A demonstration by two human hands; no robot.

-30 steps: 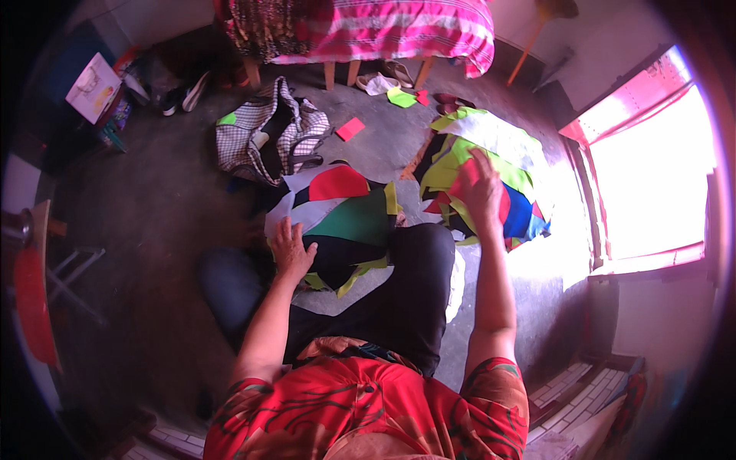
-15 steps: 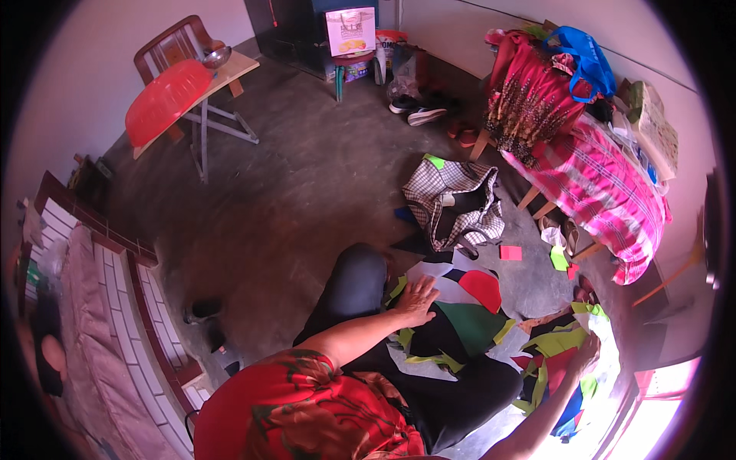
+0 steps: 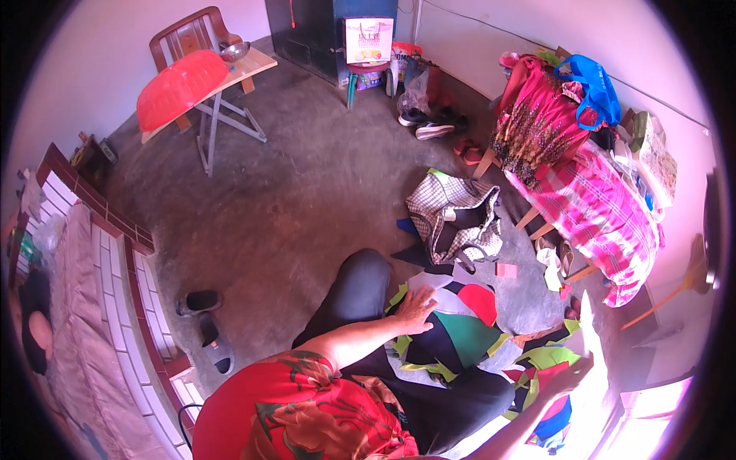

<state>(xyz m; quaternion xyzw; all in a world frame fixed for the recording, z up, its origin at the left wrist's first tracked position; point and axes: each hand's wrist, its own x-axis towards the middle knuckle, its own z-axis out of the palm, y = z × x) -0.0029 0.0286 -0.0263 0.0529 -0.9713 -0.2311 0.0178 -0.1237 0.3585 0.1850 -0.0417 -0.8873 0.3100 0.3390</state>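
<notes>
I sit on the floor with a patchwork of cloth pieces (image 3: 466,336) in green, black, red and grey spread before my legs. On its near left part my left hand (image 3: 416,309) rests with fingers spread, holding nothing. Off to the right is a heap of cloth scraps (image 3: 558,356) in lime green, red, blue and black. Over that heap reaches my right hand (image 3: 571,377), beside a pale upright piece (image 3: 590,337). Strong light washes out its fingers, so its grip is unclear.
A checked cloth bag (image 3: 452,218) lies open ahead, with a small red piece (image 3: 506,270) near it. A pink plaid cloth (image 3: 594,215) covers furniture on the right. Dark shoes (image 3: 201,301) lie left; a folding table (image 3: 249,69) bears a red basin (image 3: 184,86).
My right hand has moved down and slightly left over the scraps. A pale piece beside it now stands higher. My left hand stays on the patchwork. The whole view has shifted a little.
</notes>
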